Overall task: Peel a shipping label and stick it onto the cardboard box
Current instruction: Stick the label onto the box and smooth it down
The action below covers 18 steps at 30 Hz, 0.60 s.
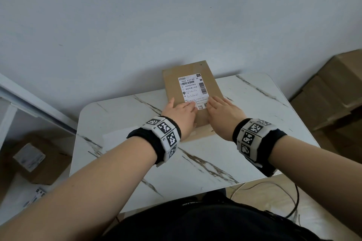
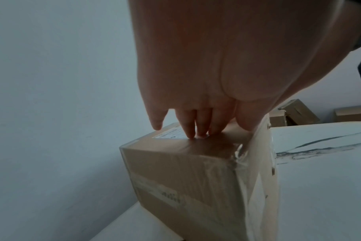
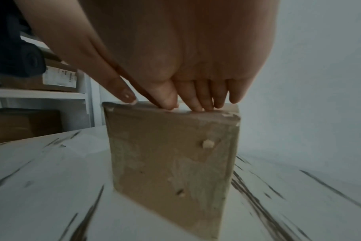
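Nearest the wearer, both forearms are reaching toward twelve o'clock over the marble-patterned table (image 1: 195, 162). The left hand (image 1: 181, 114) is lying flat, fingers straight, pressing the near edge of the shipping label (image 1: 193, 89); it is gripping nothing. The right hand (image 1: 222, 110) is doing the same at three o'clock of it, fingers extended and pressing down, nothing held.

The label is sitting on the top face of the cardboard box (image 1: 213, 84), which is standing at the table's far edge by the wall (image 1: 137, 15). The far portion appears to be lying smooth.

Judgement: the label is thin, limp and tacky, liable to crease; flat fingertip pressure from the centre outward suits it. The box looks stiff and light, so it may be sliding under pushes; bracing its sides is advisable.
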Tool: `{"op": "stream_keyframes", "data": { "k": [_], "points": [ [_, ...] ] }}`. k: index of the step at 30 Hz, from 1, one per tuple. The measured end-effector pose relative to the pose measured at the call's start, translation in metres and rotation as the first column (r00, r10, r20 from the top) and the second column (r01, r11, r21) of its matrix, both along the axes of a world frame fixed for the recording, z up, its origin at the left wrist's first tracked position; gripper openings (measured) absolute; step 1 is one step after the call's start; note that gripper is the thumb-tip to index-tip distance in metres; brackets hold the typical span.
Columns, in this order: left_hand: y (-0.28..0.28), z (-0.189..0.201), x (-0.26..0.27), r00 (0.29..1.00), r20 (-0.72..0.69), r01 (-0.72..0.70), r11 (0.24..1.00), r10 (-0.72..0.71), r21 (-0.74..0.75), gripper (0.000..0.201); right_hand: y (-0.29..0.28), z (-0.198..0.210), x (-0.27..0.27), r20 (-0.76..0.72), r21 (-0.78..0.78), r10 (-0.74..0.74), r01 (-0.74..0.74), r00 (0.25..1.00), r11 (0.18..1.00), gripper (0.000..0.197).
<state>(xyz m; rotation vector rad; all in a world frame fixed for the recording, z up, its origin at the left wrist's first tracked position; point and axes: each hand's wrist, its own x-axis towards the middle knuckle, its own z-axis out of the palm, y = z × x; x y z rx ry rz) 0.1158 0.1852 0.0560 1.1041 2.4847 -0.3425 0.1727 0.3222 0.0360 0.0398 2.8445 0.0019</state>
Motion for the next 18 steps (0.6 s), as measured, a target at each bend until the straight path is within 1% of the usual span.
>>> {"op": "stream_keyframes", "data": {
  "k": [3,7,12,15,18],
  "points": [
    [0.000,-0.002,-0.006,1.000,-0.003,0.031,0.999,-0.031,-0.029,0.058,0.002,0.003,-0.013,0.006,-0.009,0.047,-0.047,0.999,0.999,0.054],
    [0.003,0.002,-0.007,0.999,0.000,0.039,0.997,-0.039,-0.060,0.057,0.008,0.011,-0.039,0.054,0.014,0.085,-0.085,0.995,0.996,0.053],
    [0.004,0.010,-0.008,0.998,0.008,0.055,0.997,-0.055,-0.047,0.051,0.015,0.022,-0.073,0.130,0.048,0.111,-0.118,0.985,0.992,0.055],
    [0.012,0.015,-0.015,0.999,0.014,0.032,0.998,-0.032,-0.048,0.044,0.018,0.024,-0.083,0.154,0.096,0.135,-0.151,0.979,0.984,0.051],
    [0.019,0.015,-0.022,1.000,-0.026,-0.012,0.998,0.010,-0.054,0.045,0.018,0.022,-0.083,0.168,0.095,0.138,-0.155,0.976,0.983,0.055]
  ]
}}
